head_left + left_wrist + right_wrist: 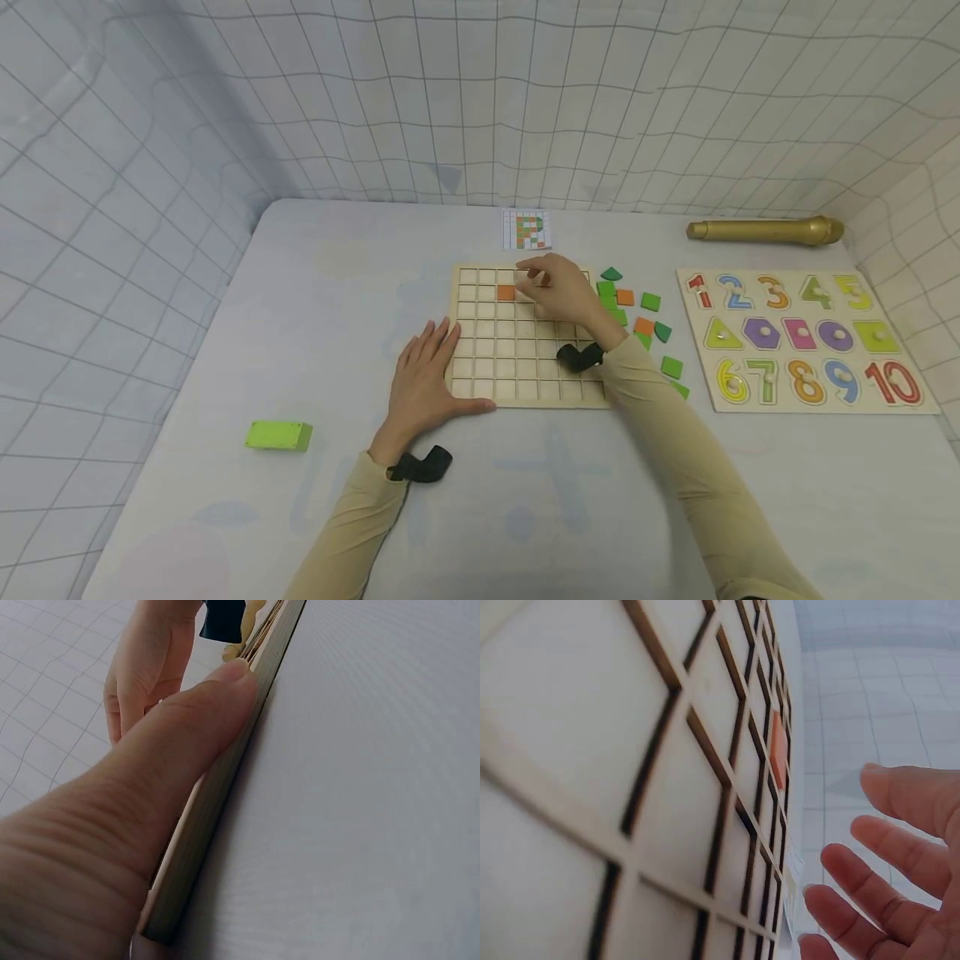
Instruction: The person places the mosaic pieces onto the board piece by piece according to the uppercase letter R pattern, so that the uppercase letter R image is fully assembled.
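Observation:
A wooden grid board (pixel 483 350) lies flat on the table, with one orange square tile (pixel 506 292) set in a cell of its upper part. My left hand (pixel 427 379) rests against the board's lower left corner, fingers spread along the left side. Its thumb (pixel 214 701) lies along the board's near edge in the left wrist view. Over the upper part of the grid hovers my right hand (pixel 558 287), just right of the orange tile. The right wrist view shows that hand's fingers (pixel 855 911) loosely bent and apart, with nothing between them.
Several loose green tiles (pixel 650 302) and orange tiles (pixel 625 297) lie right of the board. A pattern card (pixel 527 230) sits behind it. Farther right are a number puzzle (pixel 810 354) and a gold microphone (pixel 765 231). A green block (pixel 278 435) stands at left.

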{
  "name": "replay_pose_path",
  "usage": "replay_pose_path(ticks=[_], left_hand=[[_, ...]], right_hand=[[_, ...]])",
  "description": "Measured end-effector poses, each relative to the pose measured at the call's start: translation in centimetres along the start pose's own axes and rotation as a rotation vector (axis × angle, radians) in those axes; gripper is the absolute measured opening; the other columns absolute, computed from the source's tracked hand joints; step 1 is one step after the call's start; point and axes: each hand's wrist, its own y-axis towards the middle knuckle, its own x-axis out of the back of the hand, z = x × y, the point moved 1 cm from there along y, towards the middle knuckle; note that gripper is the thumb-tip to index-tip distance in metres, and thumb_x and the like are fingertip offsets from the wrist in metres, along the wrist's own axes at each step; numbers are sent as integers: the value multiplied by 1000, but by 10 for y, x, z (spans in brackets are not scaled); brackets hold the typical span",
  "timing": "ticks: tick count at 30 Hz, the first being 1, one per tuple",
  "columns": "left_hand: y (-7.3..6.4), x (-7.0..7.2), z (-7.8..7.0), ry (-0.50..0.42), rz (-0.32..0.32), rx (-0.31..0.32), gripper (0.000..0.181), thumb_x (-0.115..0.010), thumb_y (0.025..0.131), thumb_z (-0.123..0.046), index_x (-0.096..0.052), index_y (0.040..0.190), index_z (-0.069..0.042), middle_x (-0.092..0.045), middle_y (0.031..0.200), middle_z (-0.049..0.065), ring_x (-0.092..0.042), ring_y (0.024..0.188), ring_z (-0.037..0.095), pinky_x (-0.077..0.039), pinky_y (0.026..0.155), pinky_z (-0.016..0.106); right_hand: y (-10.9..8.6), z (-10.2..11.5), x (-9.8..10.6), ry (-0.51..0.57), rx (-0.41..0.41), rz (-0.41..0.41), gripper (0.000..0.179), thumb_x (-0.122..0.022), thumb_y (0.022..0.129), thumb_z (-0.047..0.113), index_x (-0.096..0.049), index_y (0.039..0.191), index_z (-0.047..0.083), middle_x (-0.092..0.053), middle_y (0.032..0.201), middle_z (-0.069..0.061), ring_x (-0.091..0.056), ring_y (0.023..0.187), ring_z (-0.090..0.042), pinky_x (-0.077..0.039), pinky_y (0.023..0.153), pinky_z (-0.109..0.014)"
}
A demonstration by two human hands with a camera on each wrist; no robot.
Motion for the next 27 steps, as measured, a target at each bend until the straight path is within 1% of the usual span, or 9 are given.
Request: replay_pose_path(ticks=[3, 6, 8, 12, 16, 20, 22, 27], left_hand=[[0, 0, 0, 0, 2, 3, 122, -72, 59, -73, -24, 151, -9, -17, 156, 8, -6, 143, 23, -8, 113, 43], [0, 0, 0, -1, 0, 3, 122, -72, 59, -72, -24, 151, -9, -17, 156, 8, -6, 143, 23, -8, 112, 43], [1, 0, 0, 0, 2, 4, 122, -72, 59, -73, -24, 151, -9, -17, 156, 8, -6, 143, 23, -8, 113, 43], [1, 0, 1, -1, 0, 2, 122, -72, 59, -73, -24, 151, -9, -17, 156, 8, -6, 143, 23, -8, 113, 43], [1, -1, 2, 2, -5, -1, 122, -72, 59, -72, -24, 151, -9, -17, 156, 9, -6, 143, 23, -8, 112, 43], [1, -1, 2, -3, -8, -4, 122, -73, 59, -72, -25, 151, -9, -18, 156, 9, -7, 143, 24, -8, 112, 44], [1, -2, 2, -1, -6, -4, 122, -72, 59, -72, -24, 151, -9, -17, 156, 8, -6, 143, 23, -8, 112, 43], [1, -2, 1, 0, -4, -3, 121, -72, 59, -72, -24, 151, -10, -17, 156, 8, -6, 143, 23, -8, 112, 43]], right_hand=[[-5, -3, 10, 23, 14, -95, 36, -66, 91, 17, -62, 122, -1, -63, 106, -17, -58, 85, -29, -48, 71, -41], [-11, -8, 20, 40, 1, -171, 38, -66, 91, 17, -61, 124, -1, -61, 110, -19, -58, 90, -31, -48, 72, -43], [-16, -13, 28, 44, -21, -217, 39, -66, 91, 18, -60, 126, 1, -61, 111, -18, -57, 92, -31, -47, 73, -42], [-27, -22, 42, 27, -18, -310, 38, -65, 92, 17, -60, 125, 1, -60, 112, -19, -56, 93, -33, -46, 74, -44], [-39, -31, 57, 3, -26, -397, 36, -65, 92, 16, -61, 124, 1, -61, 111, -20, -56, 93, -33, -44, 73, -42], [-53, -40, 69, -31, -95, -454, 36, -63, 93, 19, -62, 125, 3, -61, 112, -17, -55, 94, -33, -41, 73, -37], [-60, -46, 74, -51, -131, -472, 36, -63, 93, 20, -62, 125, 3, -62, 112, -17, -55, 94, -33, -41, 72, -37], [-74, -59, 81, -82, -214, -480, 38, -63, 93, 23, -61, 125, 2, -62, 113, -18, -55, 96, -34, -41, 72, -40]])
